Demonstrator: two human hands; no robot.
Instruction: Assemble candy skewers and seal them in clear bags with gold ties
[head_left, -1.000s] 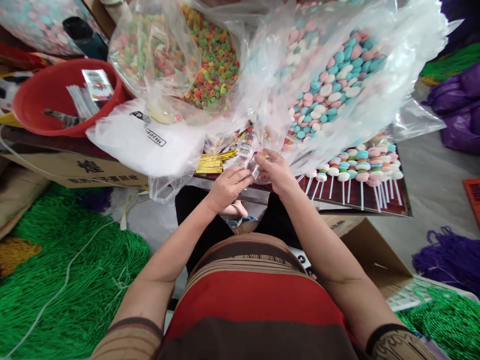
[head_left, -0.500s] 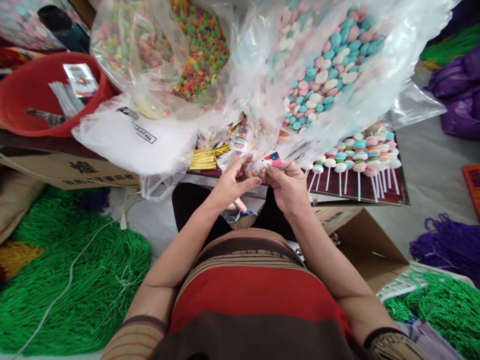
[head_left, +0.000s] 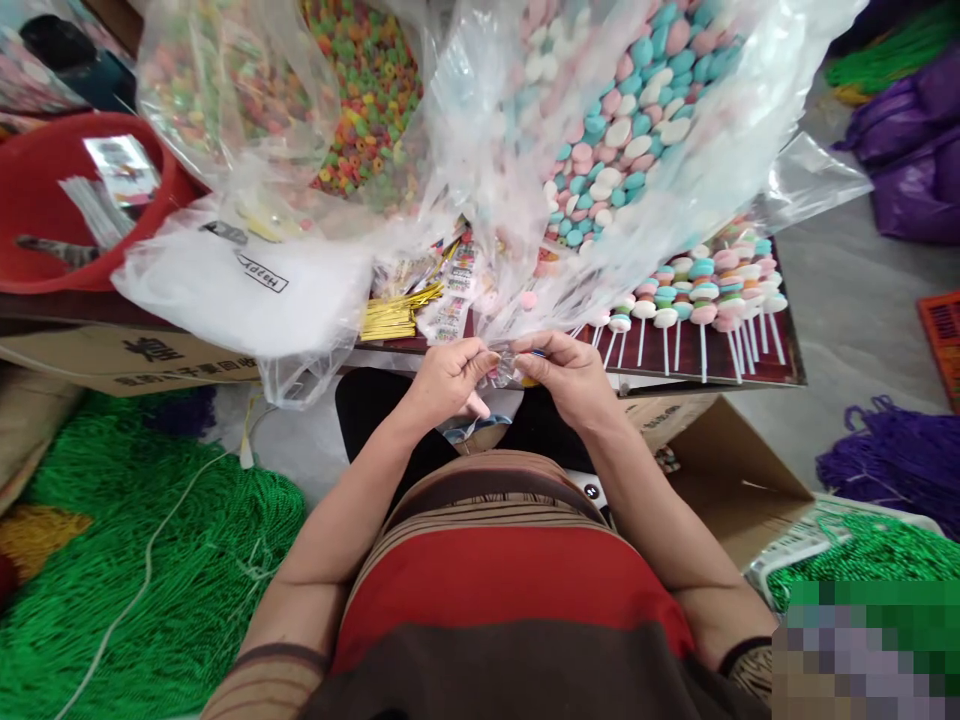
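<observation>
At the table's front edge, my left hand (head_left: 452, 380) and my right hand (head_left: 568, 374) face each other with thumbs and fingers pinched. Between them is a small clear plastic bag (head_left: 506, 366) with coloured print, gripped from both sides and mostly covered by the fingers. What it contains is too small to tell. Just beyond my left hand lie more printed bags (head_left: 448, 310) and a bundle of gold twist ties (head_left: 390, 318). Right of my right hand, candy skewers (head_left: 701, 290) lie in a pile, their white sticks pointing toward me.
Large clear bags hold pink, white and blue candies (head_left: 619, 130) and colourful ring candies (head_left: 375, 100). A white plastic bag (head_left: 300, 300) and a red basin (head_left: 161, 215) stand left. An open cardboard box (head_left: 731, 480) is below right; green cords (head_left: 150, 560) cover the floor left.
My left hand has gone from spread fingers to a pinch on the small bag. My right hand has turned, hiding most of the bag's print. The view has shifted slightly right.
</observation>
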